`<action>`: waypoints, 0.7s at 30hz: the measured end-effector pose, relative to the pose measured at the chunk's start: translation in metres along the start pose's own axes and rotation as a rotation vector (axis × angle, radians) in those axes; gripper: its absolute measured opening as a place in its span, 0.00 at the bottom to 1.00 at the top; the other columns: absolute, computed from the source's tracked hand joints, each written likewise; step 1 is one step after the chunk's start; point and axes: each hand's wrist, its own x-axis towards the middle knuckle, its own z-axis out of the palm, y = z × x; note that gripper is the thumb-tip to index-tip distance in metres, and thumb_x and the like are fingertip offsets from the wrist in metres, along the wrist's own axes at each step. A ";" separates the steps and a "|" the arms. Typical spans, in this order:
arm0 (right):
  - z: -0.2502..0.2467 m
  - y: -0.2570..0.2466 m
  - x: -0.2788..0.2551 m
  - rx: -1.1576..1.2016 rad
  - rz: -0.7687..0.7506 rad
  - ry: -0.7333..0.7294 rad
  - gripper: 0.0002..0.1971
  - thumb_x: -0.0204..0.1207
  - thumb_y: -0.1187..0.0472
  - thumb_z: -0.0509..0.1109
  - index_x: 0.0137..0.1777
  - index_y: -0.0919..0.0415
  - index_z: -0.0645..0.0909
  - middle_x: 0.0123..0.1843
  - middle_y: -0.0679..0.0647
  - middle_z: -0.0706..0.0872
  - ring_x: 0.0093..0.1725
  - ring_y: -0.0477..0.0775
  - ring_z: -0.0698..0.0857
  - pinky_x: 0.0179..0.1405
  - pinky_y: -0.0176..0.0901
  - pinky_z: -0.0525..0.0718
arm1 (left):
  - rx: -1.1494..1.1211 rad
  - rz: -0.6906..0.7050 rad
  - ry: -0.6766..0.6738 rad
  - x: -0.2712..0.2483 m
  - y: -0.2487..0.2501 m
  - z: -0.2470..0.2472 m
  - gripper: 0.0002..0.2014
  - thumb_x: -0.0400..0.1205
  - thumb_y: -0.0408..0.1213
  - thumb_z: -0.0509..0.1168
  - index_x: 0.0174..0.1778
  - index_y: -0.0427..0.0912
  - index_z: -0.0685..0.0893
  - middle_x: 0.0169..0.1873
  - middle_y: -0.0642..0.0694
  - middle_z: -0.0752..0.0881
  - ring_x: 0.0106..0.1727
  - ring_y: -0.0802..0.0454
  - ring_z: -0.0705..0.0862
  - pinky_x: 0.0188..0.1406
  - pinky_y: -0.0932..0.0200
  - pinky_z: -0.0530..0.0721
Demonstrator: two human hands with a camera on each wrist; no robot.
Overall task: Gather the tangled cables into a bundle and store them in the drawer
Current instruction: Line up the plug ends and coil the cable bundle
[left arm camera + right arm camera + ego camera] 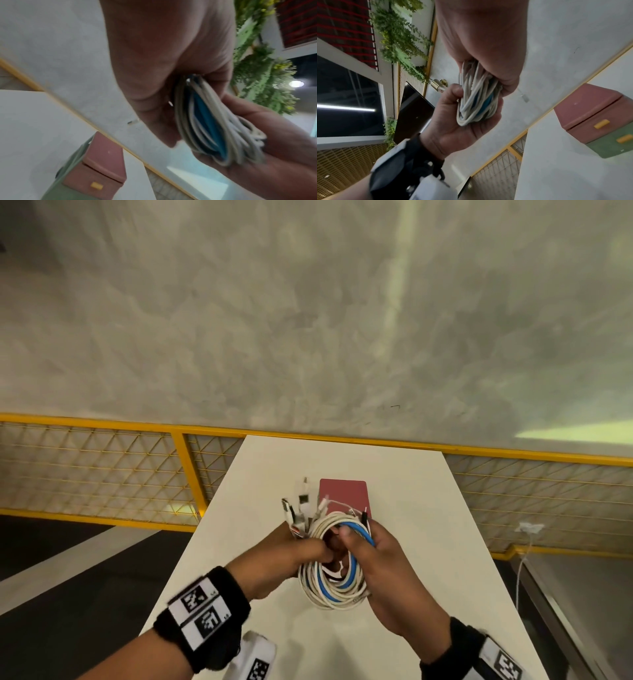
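Note:
A coil of white and blue cables hangs in the air above the white table, held between both hands. My left hand grips the coil's left side, and several plug ends stick up past its fingers. My right hand grips the right side, with the thumb over the blue strand. The wrist views show the same coil clamped from both sides. Behind it stands a small drawer unit, pink over green, with yellow handles. Both its drawers look shut.
A yellow railing with wire mesh runs behind the table's far end. The narrow table drops off on the left and right. A white socket with a hanging cord sits on the mesh at right. Green plants hang on the wall.

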 end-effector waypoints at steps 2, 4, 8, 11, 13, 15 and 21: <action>0.000 0.002 0.002 -0.045 0.028 0.015 0.07 0.83 0.60 0.67 0.55 0.53 0.87 0.51 0.55 0.93 0.55 0.56 0.91 0.59 0.53 0.86 | 0.154 0.162 0.104 -0.002 -0.002 0.010 0.15 0.74 0.25 0.67 0.53 0.44 0.88 0.46 0.51 0.92 0.52 0.55 0.89 0.53 0.61 0.84; -0.002 0.004 0.004 -0.084 0.039 0.016 0.06 0.81 0.58 0.69 0.54 0.53 0.87 0.52 0.55 0.93 0.56 0.56 0.91 0.65 0.59 0.85 | 0.242 0.285 0.276 -0.001 -0.012 0.013 0.16 0.73 0.29 0.70 0.55 0.46 0.83 0.47 0.52 0.91 0.53 0.54 0.89 0.51 0.64 0.82; -0.003 0.001 0.003 -0.150 0.054 -0.045 0.08 0.79 0.57 0.70 0.56 0.51 0.86 0.54 0.52 0.93 0.58 0.53 0.90 0.68 0.60 0.82 | 0.404 0.409 0.350 -0.003 -0.023 -0.001 0.33 0.69 0.34 0.75 0.69 0.54 0.72 0.58 0.46 0.81 0.62 0.44 0.81 0.58 0.53 0.80; -0.004 -0.004 0.001 -0.161 0.087 -0.123 0.13 0.76 0.53 0.69 0.59 0.50 0.86 0.57 0.51 0.92 0.61 0.53 0.89 0.70 0.59 0.81 | 0.541 0.468 0.173 -0.007 -0.014 -0.010 0.42 0.73 0.32 0.74 0.82 0.55 0.63 0.79 0.56 0.71 0.83 0.49 0.65 0.81 0.40 0.63; -0.006 -0.009 0.001 -0.177 0.097 -0.146 0.11 0.78 0.54 0.69 0.57 0.51 0.87 0.56 0.53 0.92 0.60 0.54 0.89 0.69 0.60 0.82 | 0.605 0.528 0.109 -0.006 -0.005 -0.008 0.34 0.75 0.33 0.71 0.78 0.55 0.71 0.77 0.67 0.71 0.82 0.62 0.65 0.83 0.46 0.60; -0.008 -0.016 0.002 -0.195 0.088 -0.159 0.09 0.83 0.59 0.66 0.57 0.51 0.87 0.54 0.53 0.93 0.58 0.53 0.90 0.67 0.57 0.84 | 0.557 0.536 0.068 -0.005 0.002 -0.001 0.21 0.77 0.29 0.68 0.65 0.50 0.80 0.63 0.65 0.84 0.68 0.67 0.79 0.71 0.64 0.73; -0.008 -0.028 0.016 -0.345 -0.078 0.016 0.08 0.78 0.55 0.69 0.54 0.49 0.86 0.50 0.49 0.93 0.53 0.50 0.91 0.62 0.59 0.87 | 0.327 0.445 0.323 0.008 0.003 0.016 0.11 0.81 0.28 0.69 0.53 0.49 0.87 0.47 0.54 0.92 0.52 0.57 0.89 0.52 0.65 0.82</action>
